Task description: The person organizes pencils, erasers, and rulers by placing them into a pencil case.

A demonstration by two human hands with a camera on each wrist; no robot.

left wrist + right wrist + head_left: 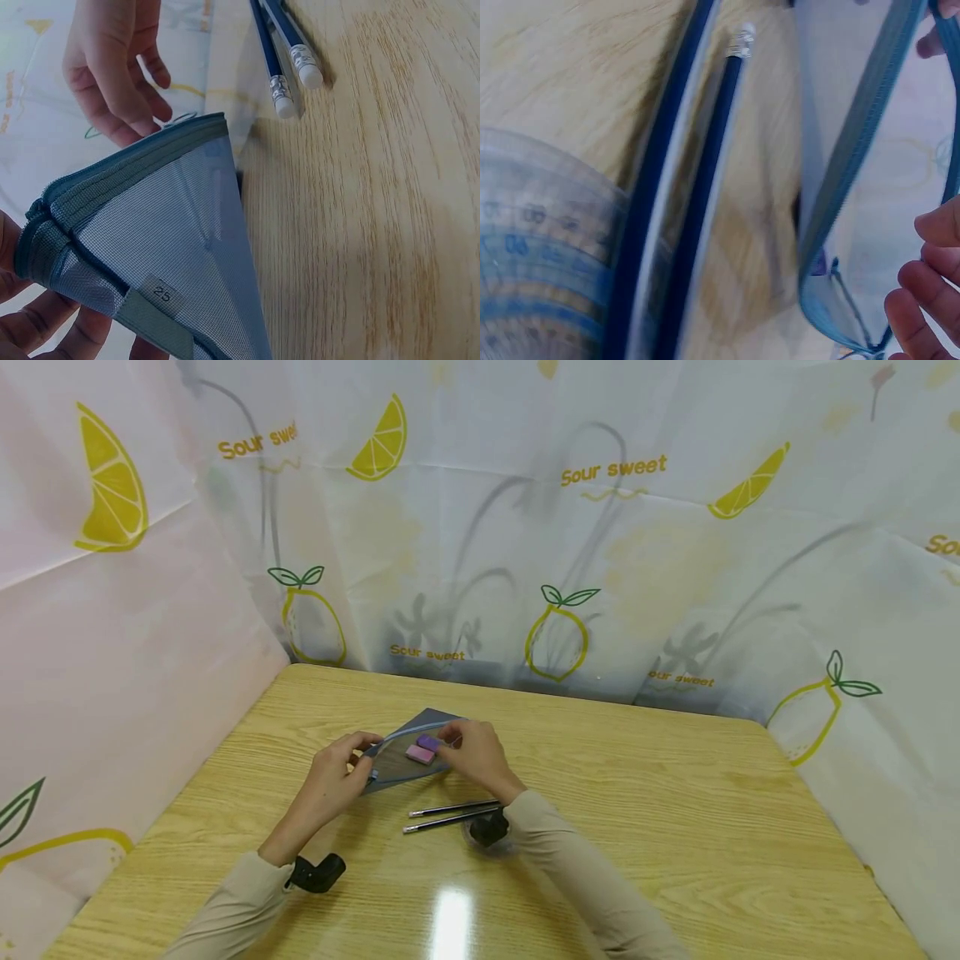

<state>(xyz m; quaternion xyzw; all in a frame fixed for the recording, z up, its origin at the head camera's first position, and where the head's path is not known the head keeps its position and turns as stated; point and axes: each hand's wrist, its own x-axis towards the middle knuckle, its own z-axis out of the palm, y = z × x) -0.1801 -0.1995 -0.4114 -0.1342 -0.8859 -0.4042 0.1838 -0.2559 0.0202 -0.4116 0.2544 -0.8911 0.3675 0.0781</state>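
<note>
A grey-blue mesh zip pouch point(390, 770) is unzipped and gapes in the head view. My left hand point(333, 781) grips its left end by the zipper edge; that mesh side bears a "25" label point(163, 293) in the left wrist view. A pink eraser point(420, 754) and a purple eraser point(428, 742) show within the pouch opening. At the pouch's right end is my right hand point(480, 754), its loosely bent fingers close to the purple eraser and the zipper edge. Nothing shows between these fingers in the wrist views; whether they touch the edge is unclear.
Two dark pencils point(450, 819) with white eraser ends lie on the wooden table point(637, 793) in front of the pouch. Beside them is a clear protractor point(540, 247), partly under the right wrist in the head view. A lemon-print curtain point(480, 543) stands behind the table.
</note>
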